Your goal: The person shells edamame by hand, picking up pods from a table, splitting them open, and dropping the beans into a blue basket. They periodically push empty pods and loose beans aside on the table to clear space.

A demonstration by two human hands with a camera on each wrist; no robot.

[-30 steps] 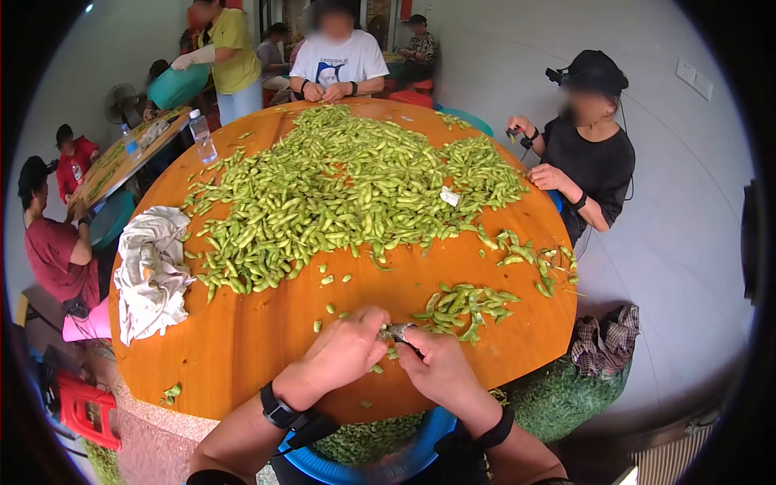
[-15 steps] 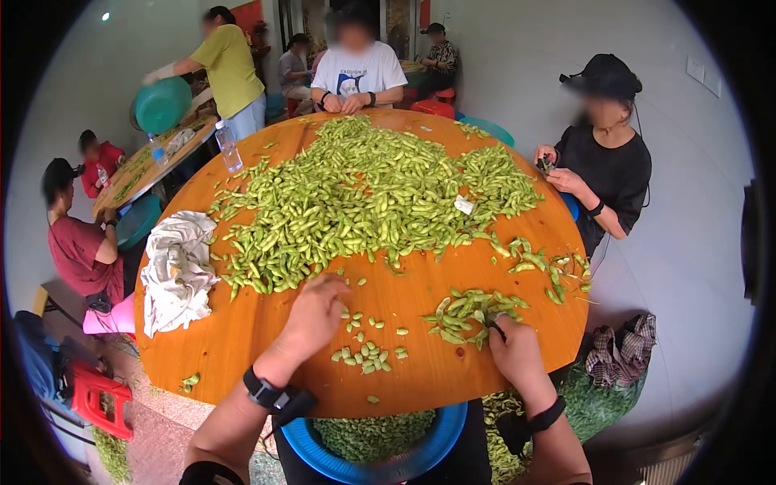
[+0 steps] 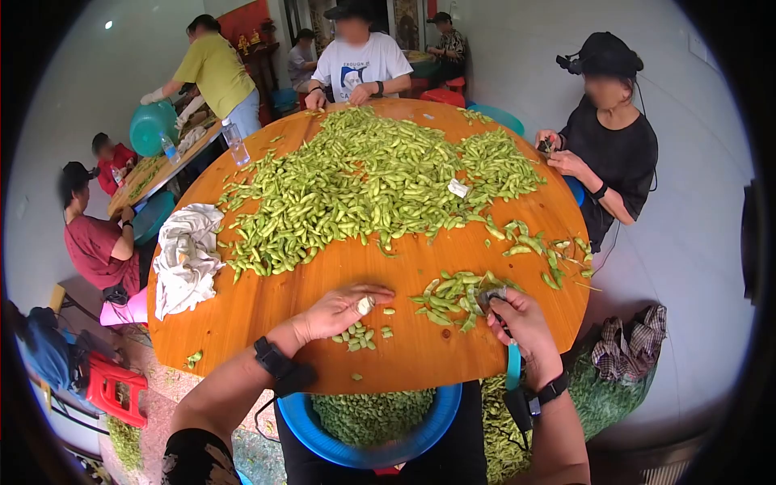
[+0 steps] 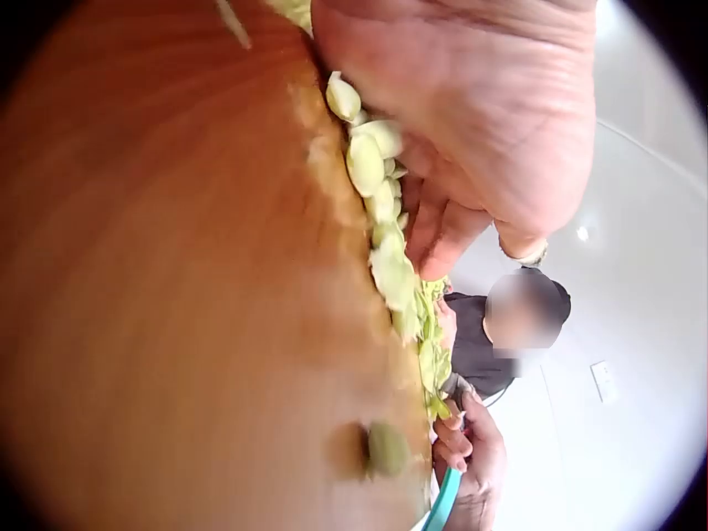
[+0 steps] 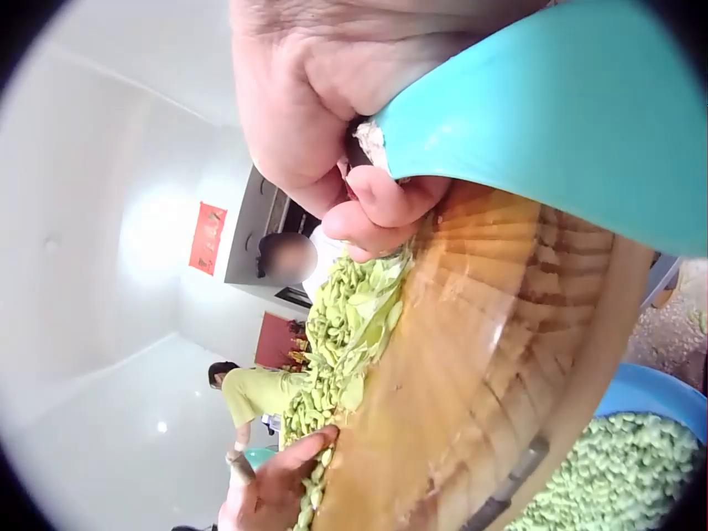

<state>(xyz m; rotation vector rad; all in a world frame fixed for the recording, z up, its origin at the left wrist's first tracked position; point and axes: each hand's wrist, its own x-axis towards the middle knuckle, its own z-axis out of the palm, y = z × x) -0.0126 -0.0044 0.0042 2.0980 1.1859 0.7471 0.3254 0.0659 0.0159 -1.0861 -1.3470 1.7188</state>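
Observation:
My left hand lies low on the table with fingers extended, edge-on behind a cluster of loose shelled beans. A pale cover wraps its thumb. In the left wrist view the beans line up along the palm and fingers. My right hand curls round a tool with a dark grey end and a flat teal strip; its exact kind I cannot tell. The dark end overlaps a small pile of green bean pods. In the right wrist view the teal strip runs out of the palm.
A large heap of pods covers the table's middle. A white cloth lies at left, a water bottle behind it. Below the front edge sits a blue basin of shelled beans. People sit across and at right.
From working together over the beans, my hands have parted. The left rose to the left, then came down beside the beans; the right moved to the small pod pile, its teal strip now showing.

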